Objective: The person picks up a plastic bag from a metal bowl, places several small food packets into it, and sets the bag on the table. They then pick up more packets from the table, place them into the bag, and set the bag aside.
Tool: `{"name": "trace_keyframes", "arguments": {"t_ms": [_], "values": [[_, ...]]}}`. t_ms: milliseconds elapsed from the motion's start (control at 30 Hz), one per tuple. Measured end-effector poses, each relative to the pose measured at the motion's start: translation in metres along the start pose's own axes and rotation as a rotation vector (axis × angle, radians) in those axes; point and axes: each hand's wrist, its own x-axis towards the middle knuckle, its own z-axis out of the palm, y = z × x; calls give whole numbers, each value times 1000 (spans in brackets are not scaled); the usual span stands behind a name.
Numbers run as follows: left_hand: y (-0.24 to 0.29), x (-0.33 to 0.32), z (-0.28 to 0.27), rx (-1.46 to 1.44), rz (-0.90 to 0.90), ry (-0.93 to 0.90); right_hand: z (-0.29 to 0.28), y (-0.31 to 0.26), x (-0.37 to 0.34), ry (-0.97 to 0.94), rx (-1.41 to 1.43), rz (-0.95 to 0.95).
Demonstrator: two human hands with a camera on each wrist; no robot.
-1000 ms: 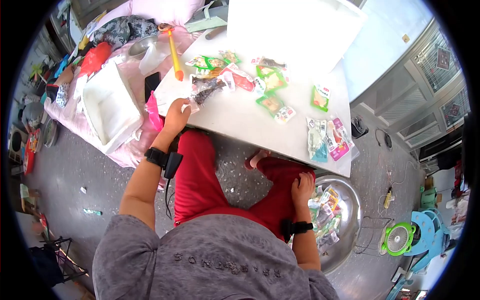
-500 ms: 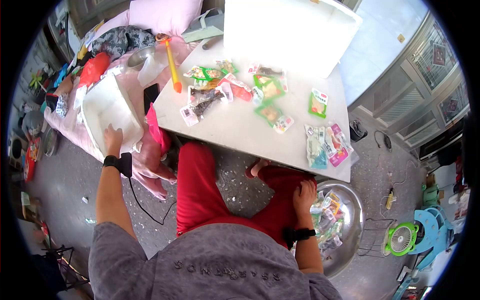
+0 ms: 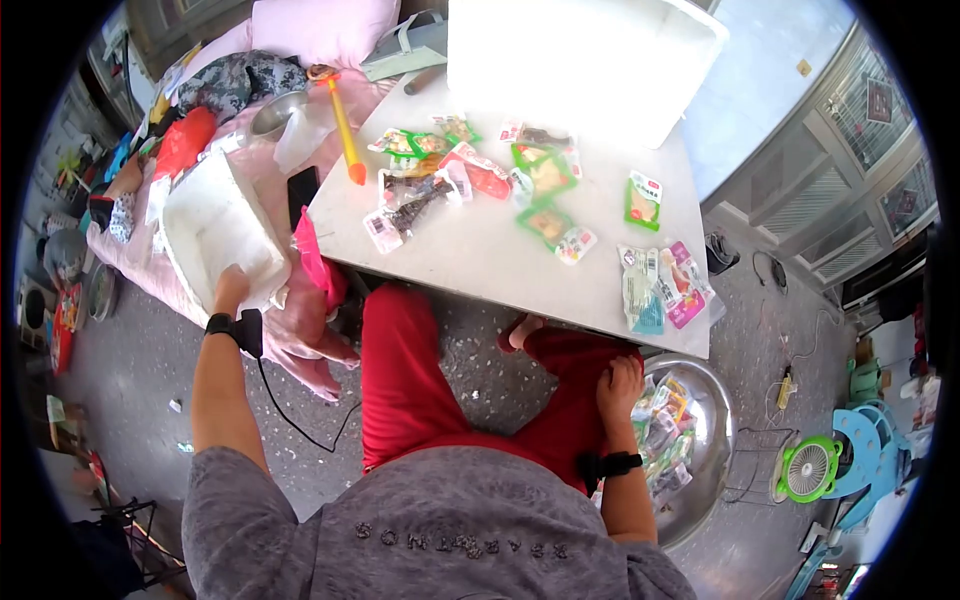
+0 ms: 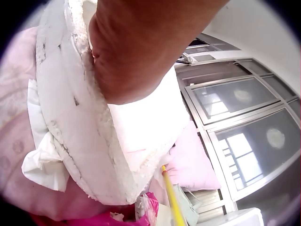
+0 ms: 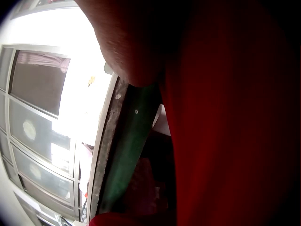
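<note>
The white foam box [image 3: 215, 225] lies at the left of the frame, open side up on the pink bedding [image 3: 130, 262], which seems to give it a soft but broad support. The left hand [image 3: 232, 284] reaches over its near end into the hollow, probably because that side is closest to the body. The fingertips are hidden in the left wrist view, so whether they grip anything I cannot tell. Between box and table [image 3: 450, 255] lie a black phone [image 3: 302, 187] and a bright pink bag [image 3: 312, 255]. On the tabletop, sealed food packets [image 3: 408, 208] lie flat, some overlapping, in front of a large white box [image 3: 580, 70] at upper centre. The right hand [image 3: 621, 388] rests loosely on the red trousers [image 3: 395, 370], holding nothing visible, apparently just for support, beside a metal basin [image 3: 716, 430] of more packets at lower right.
</note>
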Motion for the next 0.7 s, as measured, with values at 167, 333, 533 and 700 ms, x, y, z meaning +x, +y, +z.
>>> {"name": "trace_keyframes", "arguments": {"t_ms": [167, 333, 533, 700], "values": [[-1, -9, 4, -25, 120, 191, -2, -1, 0, -4, -17, 13], [12, -15, -8, -138, 116, 12, -5, -3, 1, -10, -43, 18], [-7, 5, 2, -39, 189, 69, -3, 0, 1, -31, -25, 36], [-30, 16, -1, -90, 345, 54, -5, -3, 3, -33, -58, 44]]}}
